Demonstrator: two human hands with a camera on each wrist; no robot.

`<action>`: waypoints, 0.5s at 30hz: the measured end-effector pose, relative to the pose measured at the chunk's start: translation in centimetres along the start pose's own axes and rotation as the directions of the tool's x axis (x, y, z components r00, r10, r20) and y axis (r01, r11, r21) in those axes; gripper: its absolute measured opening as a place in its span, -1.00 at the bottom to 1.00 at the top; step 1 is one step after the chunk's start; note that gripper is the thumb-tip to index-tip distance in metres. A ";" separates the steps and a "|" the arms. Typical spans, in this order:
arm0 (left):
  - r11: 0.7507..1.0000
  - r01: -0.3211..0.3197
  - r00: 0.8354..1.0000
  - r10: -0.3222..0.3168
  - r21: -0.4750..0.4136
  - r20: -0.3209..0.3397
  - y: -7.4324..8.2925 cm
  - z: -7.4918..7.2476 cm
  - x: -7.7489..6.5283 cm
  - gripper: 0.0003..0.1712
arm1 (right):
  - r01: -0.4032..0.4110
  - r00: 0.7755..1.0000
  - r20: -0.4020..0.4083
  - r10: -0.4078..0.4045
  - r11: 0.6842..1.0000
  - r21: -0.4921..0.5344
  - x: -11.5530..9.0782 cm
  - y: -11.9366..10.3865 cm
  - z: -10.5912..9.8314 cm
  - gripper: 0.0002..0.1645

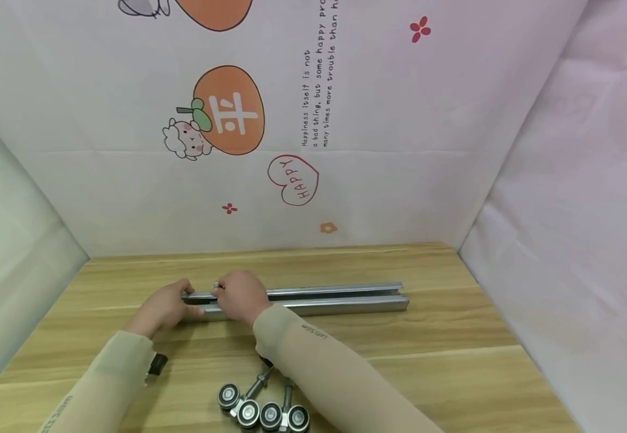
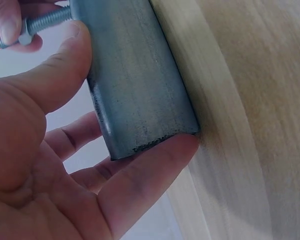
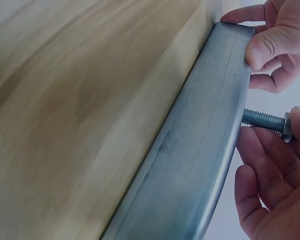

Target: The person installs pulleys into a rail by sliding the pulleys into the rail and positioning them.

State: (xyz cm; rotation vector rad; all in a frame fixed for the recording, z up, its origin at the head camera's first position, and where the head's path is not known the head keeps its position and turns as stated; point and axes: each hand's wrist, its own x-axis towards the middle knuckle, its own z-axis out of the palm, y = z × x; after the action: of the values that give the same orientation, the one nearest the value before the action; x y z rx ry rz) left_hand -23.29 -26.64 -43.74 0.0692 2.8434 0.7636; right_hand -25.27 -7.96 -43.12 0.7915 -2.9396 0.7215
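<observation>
The left hand (image 1: 166, 305) has its grip spread to the width of a metal rail (image 1: 345, 305), thumb on the upper edge and a finger across the end. The right hand (image 1: 241, 294) has a nearly closed grip, thumb and fingers pinching a threaded bolt (image 3: 262, 120) that stands out of the rail's upper side. The rail lies lengthwise on the bench (image 1: 454, 343), both hands near its left end. The left forearm reaches up from lower left; the right slants in from lower right, above 2 wheeled rollers (image 1: 238, 404).
</observation>
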 end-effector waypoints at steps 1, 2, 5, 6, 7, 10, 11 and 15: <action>1.000 0.001 1.000 -0.001 0.000 -0.001 0.0 0.1 0.0 -0.33 | -0.002 1.000 -0.002 0.002 1.000 -0.003 0.0 -0.2 0.1 -0.72; 1.000 0.000 1.000 0.000 -0.001 -0.001 0.0 0.1 0.0 -0.35 | -0.006 1.000 -0.001 0.006 1.000 -0.002 0.0 -0.3 0.2 -0.72; 1.000 -0.001 1.000 0.001 -0.001 -0.001 -0.1 0.1 0.1 -0.38 | -0.019 1.000 0.007 0.019 1.000 -0.006 0.1 -0.8 0.4 -0.71; 1.000 -0.001 1.000 0.001 -0.002 -0.001 -0.1 0.1 0.1 -0.39 | -0.022 1.000 0.009 0.022 1.000 -0.011 0.1 -1.0 0.4 -0.70; 1.000 -0.002 1.000 0.002 -0.002 -0.002 -0.1 0.0 0.1 -0.41 | -0.021 1.000 0.009 0.021 1.000 -0.019 0.2 -1.1 0.5 -0.70; 1.000 -0.002 1.000 0.002 0.001 -0.004 -0.1 0.0 0.0 -0.41 | -0.016 1.000 0.002 0.016 0.999 -0.031 0.4 -1.5 0.6 -0.73; 1.000 -0.002 1.000 0.002 0.004 -0.006 -0.1 0.0 0.1 -0.41 | -0.014 1.000 -0.001 0.014 0.999 -0.029 0.5 -1.6 0.7 -0.75; 1.000 -0.005 1.000 0.005 0.018 -0.011 -0.2 0.0 0.1 -0.37 | -0.013 1.000 -0.003 0.013 1.000 -0.007 0.8 -1.8 1.0 -0.73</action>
State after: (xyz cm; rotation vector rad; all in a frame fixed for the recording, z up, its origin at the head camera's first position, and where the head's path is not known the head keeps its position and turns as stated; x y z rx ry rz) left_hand -23.41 -26.83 -43.87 0.0751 2.8616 0.7420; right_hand -24.99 -10.14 -43.10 0.7708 -2.9455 0.7122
